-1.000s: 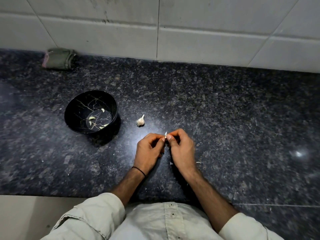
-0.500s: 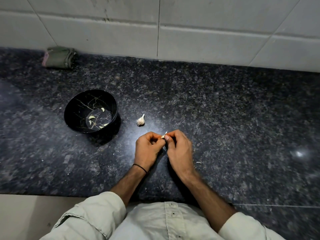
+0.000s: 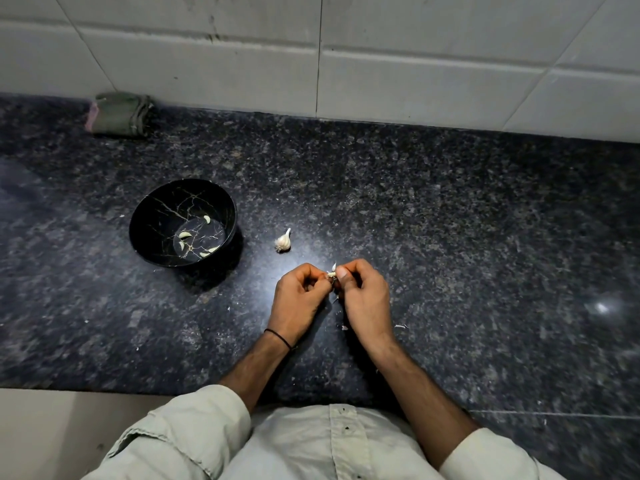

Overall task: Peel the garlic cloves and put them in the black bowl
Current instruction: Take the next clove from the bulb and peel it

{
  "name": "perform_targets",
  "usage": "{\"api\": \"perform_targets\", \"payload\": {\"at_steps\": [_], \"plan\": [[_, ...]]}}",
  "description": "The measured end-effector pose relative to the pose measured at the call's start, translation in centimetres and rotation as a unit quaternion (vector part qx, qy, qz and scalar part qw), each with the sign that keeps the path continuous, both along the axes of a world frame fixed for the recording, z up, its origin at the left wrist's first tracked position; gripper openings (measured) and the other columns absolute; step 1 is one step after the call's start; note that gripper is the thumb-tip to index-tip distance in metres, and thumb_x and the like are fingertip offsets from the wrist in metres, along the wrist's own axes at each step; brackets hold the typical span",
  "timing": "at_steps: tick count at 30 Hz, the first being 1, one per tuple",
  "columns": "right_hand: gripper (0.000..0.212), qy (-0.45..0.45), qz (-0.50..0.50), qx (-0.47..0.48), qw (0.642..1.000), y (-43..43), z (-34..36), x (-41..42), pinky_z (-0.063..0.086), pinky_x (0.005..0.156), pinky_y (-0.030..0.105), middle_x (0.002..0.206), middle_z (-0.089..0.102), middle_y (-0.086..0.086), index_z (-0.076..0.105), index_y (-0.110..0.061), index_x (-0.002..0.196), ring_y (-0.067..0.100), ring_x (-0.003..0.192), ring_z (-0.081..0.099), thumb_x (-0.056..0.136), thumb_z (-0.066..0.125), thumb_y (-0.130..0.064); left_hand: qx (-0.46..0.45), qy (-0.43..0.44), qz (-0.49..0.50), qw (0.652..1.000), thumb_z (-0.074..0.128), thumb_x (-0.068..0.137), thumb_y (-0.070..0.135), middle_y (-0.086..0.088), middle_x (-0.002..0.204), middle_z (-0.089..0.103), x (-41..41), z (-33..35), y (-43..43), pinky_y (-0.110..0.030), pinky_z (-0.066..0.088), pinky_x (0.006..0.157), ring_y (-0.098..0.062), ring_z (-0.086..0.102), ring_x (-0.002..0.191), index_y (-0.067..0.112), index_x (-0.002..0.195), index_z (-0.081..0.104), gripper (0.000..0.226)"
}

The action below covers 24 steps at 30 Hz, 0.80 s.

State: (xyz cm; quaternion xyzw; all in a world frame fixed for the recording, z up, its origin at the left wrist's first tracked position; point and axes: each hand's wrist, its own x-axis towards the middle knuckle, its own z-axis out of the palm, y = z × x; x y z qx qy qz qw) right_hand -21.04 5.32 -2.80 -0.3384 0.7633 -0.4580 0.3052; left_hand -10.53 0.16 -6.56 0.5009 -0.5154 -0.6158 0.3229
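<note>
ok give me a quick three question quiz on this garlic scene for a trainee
1. True or false: the black bowl is empty.
2. Where is the garlic bulb? A inside the bowl; B on the counter, right of the bowl; C under the bowl.
3. What do the left hand and right hand pinch between them?
Key: 1 false, peeled cloves lie in it; 2 B; 3 a garlic clove.
</note>
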Motion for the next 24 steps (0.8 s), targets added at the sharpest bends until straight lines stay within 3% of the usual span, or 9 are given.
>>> {"api": "perform_targets", "payload": {"at_steps": [4, 8, 13, 17, 20, 24], "plan": [[0.017, -0.08, -0.027, -0.004, 0.996, -0.1, -0.49, 0.04, 0.05, 0.062, 0.036, 0.069, 0.066, -0.003, 0.063, -0.014, 0.081, 0.009, 0.061, 0.057, 0.098, 0.058, -0.018, -0.035, -0.021, -0.018, 0.999, 0.066, 0.075, 0.042, -0.021, 0.074, 0.066, -0.01, 0.2, 0.02, -0.057, 0.05, 0.064, -0.028, 0.056, 0.064, 0.021, 0.074, 0.066, 0.021], [0.019, -0.133, -0.036, -0.012, 0.99, -0.18, -0.71, 0.0, 0.045, 0.058, 0.033, 0.068, 0.066, 0.0, 0.066, -0.014, 0.082, 0.012, 0.061, 0.055, 0.098, 0.057, -0.02, -0.06, -0.032, -0.029, 0.997, 0.064, 0.076, 0.039, -0.017, 0.073, 0.068, 0.09, 0.29, 0.02, -0.056, 0.051, 0.066, -0.028, 0.058, 0.064, 0.022, 0.074, 0.066, 0.018], [0.02, -0.164, -0.042, -0.026, 0.985, -0.12, -0.57, 0.05, 0.042, 0.056, 0.028, 0.069, 0.065, 0.0, 0.068, -0.013, 0.084, 0.012, 0.063, 0.054, 0.099, 0.057, -0.02, -0.082, -0.035, -0.044, 0.995, 0.065, 0.077, 0.044, -0.012, 0.073, 0.069, 0.36, 0.41, 0.08, -0.054, 0.052, 0.067, -0.044, 0.061, 0.072, 0.023, 0.077, 0.069, 0.021], [0.022, -0.162, -0.041, -0.028, 0.986, -0.23, -0.53, 0.03, 0.041, 0.057, 0.031, 0.067, 0.062, -0.002, 0.067, -0.014, 0.082, 0.012, 0.061, 0.051, 0.099, 0.056, -0.024, -0.082, -0.022, -0.047, 0.995, 0.072, 0.086, 0.03, -0.006, 0.076, 0.073, 0.43, 0.29, 0.11, -0.051, 0.053, 0.069, -0.036, 0.065, 0.072, 0.018, 0.081, 0.071, 0.013], [0.023, -0.157, -0.043, -0.028, 0.986, -0.3, -0.6, -0.1, 0.04, 0.056, 0.031, 0.066, 0.061, -0.002, 0.066, -0.016, 0.081, 0.013, 0.06, 0.051, 0.099, 0.056, -0.025, -0.06, 0.012, -0.031, 0.998, 0.076, 0.082, 0.03, -0.001, 0.072, 0.071, 0.41, 0.21, 0.13, -0.042, 0.047, 0.061, -0.025, 0.056, 0.061, 0.024, 0.084, 0.07, 0.009], [0.024, -0.147, -0.037, -0.025, 0.988, -0.36, -0.71, -0.34, 0.04, 0.056, 0.032, 0.067, 0.063, 0.0, 0.066, -0.017, 0.08, 0.013, 0.06, 0.052, 0.1, 0.056, -0.026, -0.063, 0.049, -0.02, 0.997, 0.065, 0.085, 0.021, 0.003, 0.065, 0.061, 0.38, 0.46, 0.18, -0.033, 0.04, 0.055, -0.021, 0.046, 0.055, 0.025, 0.094, 0.069, 0.011]]}}
